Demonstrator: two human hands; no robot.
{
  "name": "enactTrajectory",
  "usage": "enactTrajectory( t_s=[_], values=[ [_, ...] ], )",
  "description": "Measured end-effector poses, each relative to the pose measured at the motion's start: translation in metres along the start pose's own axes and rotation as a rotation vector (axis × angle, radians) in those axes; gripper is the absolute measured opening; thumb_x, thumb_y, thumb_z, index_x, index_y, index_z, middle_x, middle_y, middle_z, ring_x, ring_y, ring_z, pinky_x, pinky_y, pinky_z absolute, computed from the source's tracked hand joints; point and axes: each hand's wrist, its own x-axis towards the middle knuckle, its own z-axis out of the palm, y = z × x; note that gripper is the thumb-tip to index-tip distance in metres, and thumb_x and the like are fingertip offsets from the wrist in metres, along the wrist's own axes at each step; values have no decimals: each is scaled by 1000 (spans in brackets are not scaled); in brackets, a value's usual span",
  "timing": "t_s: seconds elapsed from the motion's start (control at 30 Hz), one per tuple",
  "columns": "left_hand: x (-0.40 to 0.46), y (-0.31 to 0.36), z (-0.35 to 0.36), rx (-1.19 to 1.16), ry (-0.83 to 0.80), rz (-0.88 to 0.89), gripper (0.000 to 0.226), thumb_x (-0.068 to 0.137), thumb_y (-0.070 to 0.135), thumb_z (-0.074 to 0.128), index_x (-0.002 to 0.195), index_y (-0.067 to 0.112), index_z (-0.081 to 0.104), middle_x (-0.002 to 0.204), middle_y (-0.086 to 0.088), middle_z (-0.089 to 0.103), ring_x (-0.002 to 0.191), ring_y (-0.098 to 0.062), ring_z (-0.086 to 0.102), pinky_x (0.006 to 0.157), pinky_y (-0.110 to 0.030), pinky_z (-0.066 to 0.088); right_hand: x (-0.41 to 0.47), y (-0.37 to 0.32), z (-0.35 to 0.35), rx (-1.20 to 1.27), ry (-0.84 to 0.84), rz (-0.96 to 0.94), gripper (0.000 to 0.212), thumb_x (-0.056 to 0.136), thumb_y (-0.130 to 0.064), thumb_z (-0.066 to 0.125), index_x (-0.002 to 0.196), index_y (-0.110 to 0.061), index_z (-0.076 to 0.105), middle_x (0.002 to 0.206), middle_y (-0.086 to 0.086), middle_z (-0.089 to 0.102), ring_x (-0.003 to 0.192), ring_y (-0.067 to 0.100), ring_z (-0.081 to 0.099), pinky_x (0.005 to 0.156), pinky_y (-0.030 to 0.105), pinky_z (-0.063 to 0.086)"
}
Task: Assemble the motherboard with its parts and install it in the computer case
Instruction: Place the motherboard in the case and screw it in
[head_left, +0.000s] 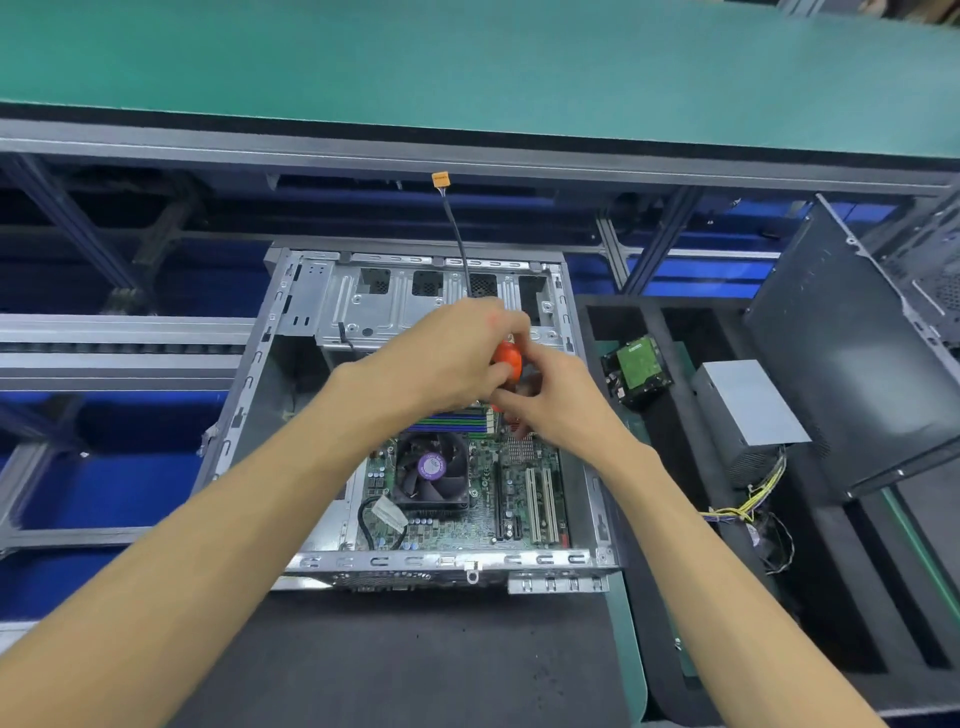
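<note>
Your left hand (452, 353) grips the orange screwdriver handle (508, 360) over the open computer case (249, 395), and your right hand (556, 400) pinches lower down beside it. The motherboard (467, 519) lies inside the case, its fan (431, 467) facing up. A hard drive (638, 370) and a power supply (748, 410) sit in the black foam tray (675, 467) to your right.

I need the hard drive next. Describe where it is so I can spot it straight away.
Start at the open computer case in the middle and look right to the black foam tray. The hard drive sits tilted near its far end, beside the grey power supply. It alone shows a green circuit board on top.
</note>
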Motion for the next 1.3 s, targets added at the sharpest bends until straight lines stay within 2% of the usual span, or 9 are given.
enactTrajectory(
  t_s=[0.1, 0.2, 0.27, 0.4, 0.57, 0.77, 0.93, 1.13, 1.3],
  values=[
    [-2, 2, 1, -14, -22, 33, 30, 87, 29, 66, 116, 22, 58, 106, 0, 56, 92, -21, 56, 77, -35, 46, 0, -2, 1, -1, -3, 17, 26, 86, -19, 72, 83, -39, 56, 67, 3, 70, 44, 19, 67, 40, 24, 48],
    [-1, 1, 8, 112, 88, -121, 42, 85, 58, 64, 102, 20, 55, 86, 0, 59, 79, -25, 58, 65, -34, 40, 2, 0, 0, 9, -10, 35, 16, 87, -20, 74, 85, -26, 58, 65, 5, 70, 44, 20, 67, 40, 25, 48],
    [0, 0, 9, 62, 78, -113, 33, 90, 51, 62, 96, 18, 58, 79, -1, 60, 78, -26, 60, 65, -35, 43, 1, 0, 0, 29, -6, 26, 17, 87, -24, 75, 86, -30, 59, 65, 2, 70, 45, 20, 68, 41, 27, 52],
    [1, -3, 3, 15, -76, 45, 28, 91, 27, 60, 119, 22, 62, 98, 2, 53, 92, -21, 56, 82, -36, 47, 1, -1, 1, 79, -6, 13, 14, 74, -38, 67, 84, -44, 59, 65, 4, 71, 47, 22, 69, 45, 33, 57],
    [0, -3, 10, 132, 74, -86, 48, 86, 63, 60, 108, 20, 53, 94, 0, 58, 82, -24, 58, 68, -35, 43, 6, 3, 0, 68, -27, 64, 8, 82, -23, 69, 87, -22, 63, 65, 5, 69, 50, 23, 69, 47, 41, 59],
    [1, -3, 1, -24, -74, 90, 22, 93, 24, 61, 114, 19, 57, 95, 3, 49, 87, -20, 51, 78, -36, 44, 3, -2, -1, 28, -28, 54, 22, 85, -16, 71, 83, -31, 55, 63, 4, 71, 46, 21, 69, 44, 26, 52],
    [1, -1, 3, 105, 48, -30, 42, 88, 56, 62, 106, 19, 53, 93, 1, 59, 81, -24, 58, 69, -36, 45, 4, -5, -2, 16, -38, 75, 20, 88, -19, 72, 78, -31, 59, 62, -2, 70, 46, 19, 68, 42, 25, 49],
    [4, -4, -1, -27, -82, 86, 23, 93, 28, 61, 114, 21, 60, 90, 11, 45, 86, -14, 48, 75, -28, 39, 2, -4, -2, 27, -37, 56, 20, 83, -24, 72, 83, -34, 54, 64, 2, 72, 47, 20, 69, 44, 25, 52],
    [3, -1, 0, 140, 20, -43, 43, 87, 58, 62, 103, 19, 54, 84, 2, 62, 79, -25, 58, 69, -38, 48, 5, -3, 0, 16, -53, 76, 19, 86, -24, 73, 79, -34, 59, 62, -2, 71, 47, 19, 69, 43, 23, 50]
  ],
)
